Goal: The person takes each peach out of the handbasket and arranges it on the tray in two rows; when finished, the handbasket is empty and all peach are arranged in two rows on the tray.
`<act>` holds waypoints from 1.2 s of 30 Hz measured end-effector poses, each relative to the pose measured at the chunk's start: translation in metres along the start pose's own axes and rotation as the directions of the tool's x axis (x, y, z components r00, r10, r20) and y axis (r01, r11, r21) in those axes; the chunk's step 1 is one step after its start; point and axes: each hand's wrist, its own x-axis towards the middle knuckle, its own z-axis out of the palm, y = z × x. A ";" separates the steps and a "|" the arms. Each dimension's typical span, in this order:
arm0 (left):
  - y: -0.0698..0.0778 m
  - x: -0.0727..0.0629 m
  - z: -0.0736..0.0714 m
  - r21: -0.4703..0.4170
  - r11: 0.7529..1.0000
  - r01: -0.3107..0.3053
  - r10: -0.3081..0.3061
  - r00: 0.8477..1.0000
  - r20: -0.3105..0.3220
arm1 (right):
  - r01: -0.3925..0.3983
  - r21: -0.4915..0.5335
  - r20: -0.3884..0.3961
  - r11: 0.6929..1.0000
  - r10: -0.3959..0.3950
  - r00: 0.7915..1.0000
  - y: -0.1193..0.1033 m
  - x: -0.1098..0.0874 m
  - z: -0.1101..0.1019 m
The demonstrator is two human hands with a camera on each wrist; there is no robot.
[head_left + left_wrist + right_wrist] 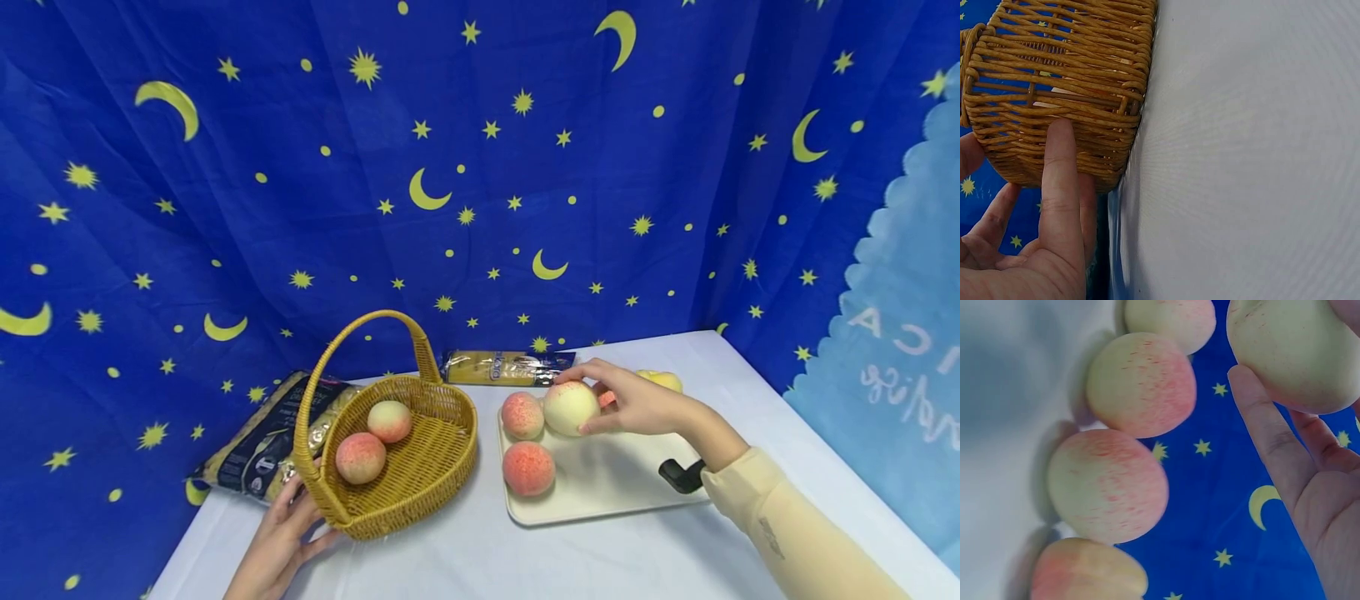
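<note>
Blue cloth [480, 100] with yellow moons and stars hangs behind a white-covered table [405, 567]. Thumb and fingers of the right hand [637, 404] are clamped round a pale peach [568, 410] with a faint blush (the palest of those on this side), at the far left part of a cream tray [622, 475]. From the right wrist, a gap of blue shows between this fruit and the row of others.

Fingers of the left hand [281, 533] are spread apart and fairly straight, touching the outside of a wicker basket [420, 510] at its near left end; the left wrist view shows one fingertip [1060, 134] laid against the weave.

Just beside the held fruit, toward the tray's left edge, sits a speckled peach [522, 416], with a redder peach [528, 468] nearer the front. Something reddish shows behind the right fingers, mostly hidden, and a yellow fruit [666, 381] shows past the wrist. Inside the basket, under its arched handle [382, 315], lie a pale-topped peach [390, 422] and a pinker peach [361, 458].

Farther out, a dark printed bag [258, 442] lies left of the basket, and a long packet [506, 368] lies behind, near the cloth.
</note>
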 end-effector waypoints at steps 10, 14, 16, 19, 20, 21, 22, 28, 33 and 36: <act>0.001 -0.001 0.000 -0.003 1.000 -0.005 0.005 1.000 0.015 | -0.034 0.010 -0.026 0.999 0.035 0.999 0.017 -0.016 0.013; 0.000 -0.001 0.000 -0.003 1.000 -0.009 0.009 1.000 0.015 | -0.018 0.030 -0.024 0.999 0.019 1.000 0.024 -0.019 0.021; 0.000 -0.002 0.000 -0.002 1.000 -0.011 0.011 1.000 0.013 | -0.012 0.035 -0.018 0.999 0.012 1.000 0.028 -0.020 0.024; 0.000 -0.002 0.000 -0.001 1.000 -0.015 0.015 1.000 0.011 | -0.014 0.048 -0.007 0.999 0.014 1.000 0.032 -0.021 0.028; 0.000 -0.002 0.000 -0.001 1.000 -0.016 0.016 1.000 0.011 | -0.017 0.052 -0.003 0.999 0.017 1.000 0.034 -0.021 0.030; 0.000 -0.002 0.000 -0.001 1.000 -0.016 0.016 1.000 0.012 | -0.017 0.054 0.000 0.998 0.017 1.000 0.035 -0.021 0.031; 0.000 -0.002 0.000 0.000 1.000 -0.016 0.016 1.000 0.014 | -0.015 0.057 0.005 0.998 0.015 1.000 0.037 -0.021 0.033; -0.001 -0.002 0.000 0.003 1.000 -0.010 0.010 1.000 0.005 | 0.003 0.047 0.019 0.999 -0.004 1.000 0.045 -0.020 0.042; -0.001 -0.002 0.001 0.006 1.000 -0.012 0.012 1.000 0.007 | 0.002 0.050 0.028 0.999 -0.003 1.000 0.048 -0.019 0.047; -0.001 -0.002 0.000 0.005 1.000 -0.013 0.013 1.000 0.011 | -0.008 0.056 0.036 0.998 0.006 0.999 0.049 -0.018 0.048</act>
